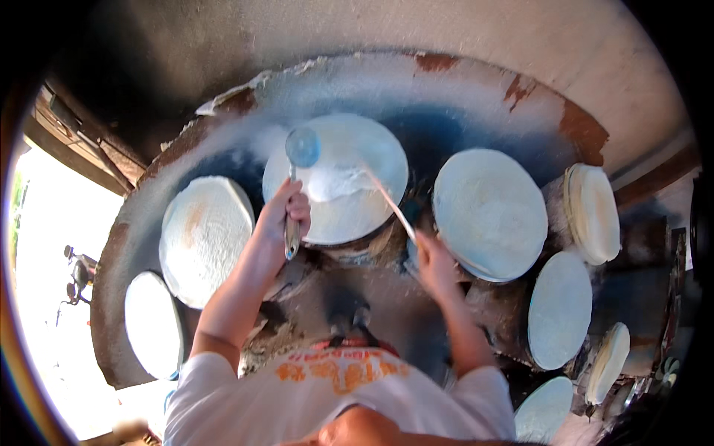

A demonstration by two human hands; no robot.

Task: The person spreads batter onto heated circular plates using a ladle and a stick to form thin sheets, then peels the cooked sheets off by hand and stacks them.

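My left hand is closed round the handle of a ladle, whose round bowl hangs over the far left part of the middle griddle. Wet white batter lies in a patch on that round, pale plate. From the right, my right hand grips a thin wooden stick. Its far tip reaches the right side of the batter; whether it touches the plate I cannot tell. Part of the tip is blurred.
Beside the middle plate stand a round griddle on the left and another on the right, both pale-topped. Several more curve round me, including one at far left and one at right. A low curved wall runs behind.
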